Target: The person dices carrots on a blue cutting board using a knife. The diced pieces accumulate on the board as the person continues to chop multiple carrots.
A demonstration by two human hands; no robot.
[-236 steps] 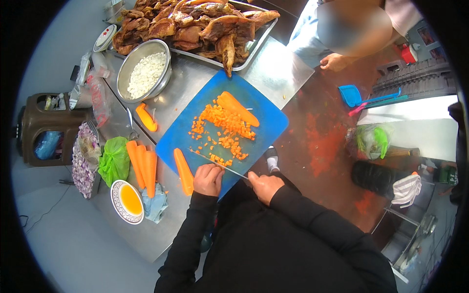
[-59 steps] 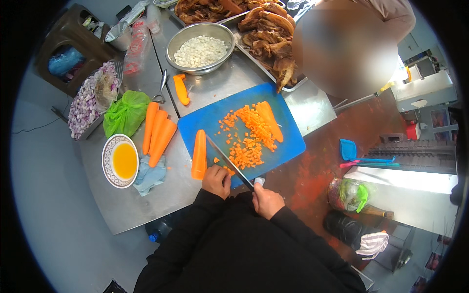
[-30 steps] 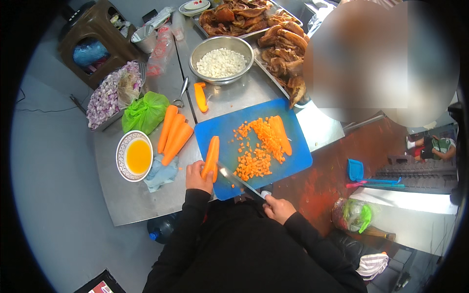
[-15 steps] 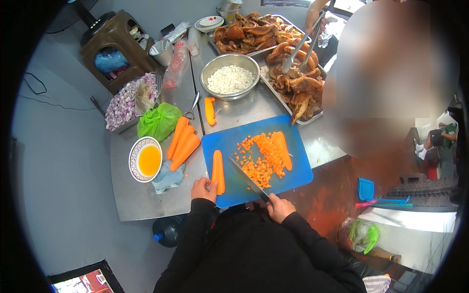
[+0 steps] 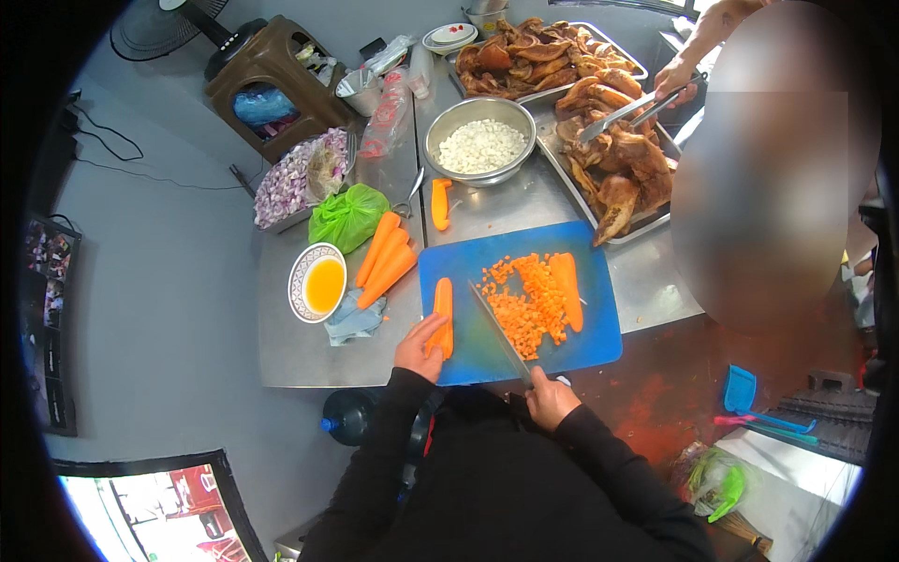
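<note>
Left hand [image 5: 419,345] closed round the near end of a carrot half [image 5: 442,317], laid lengthwise on the left part of the blue cutting board [image 5: 599,328]. Moved there within the last second or two, from beside the board's left edge. Right hand [image 5: 551,398] clenched on the knife [image 5: 499,332], blade resting slantwise mid-board, clear of the carrot. Diced carrot [image 5: 524,304] heaped right of the blade, untouched. Whole carrots [image 5: 386,258] waiting off-board by the bowl of yellow liquid [image 5: 316,282]. Probably set up for the next round of cuts.
</note>
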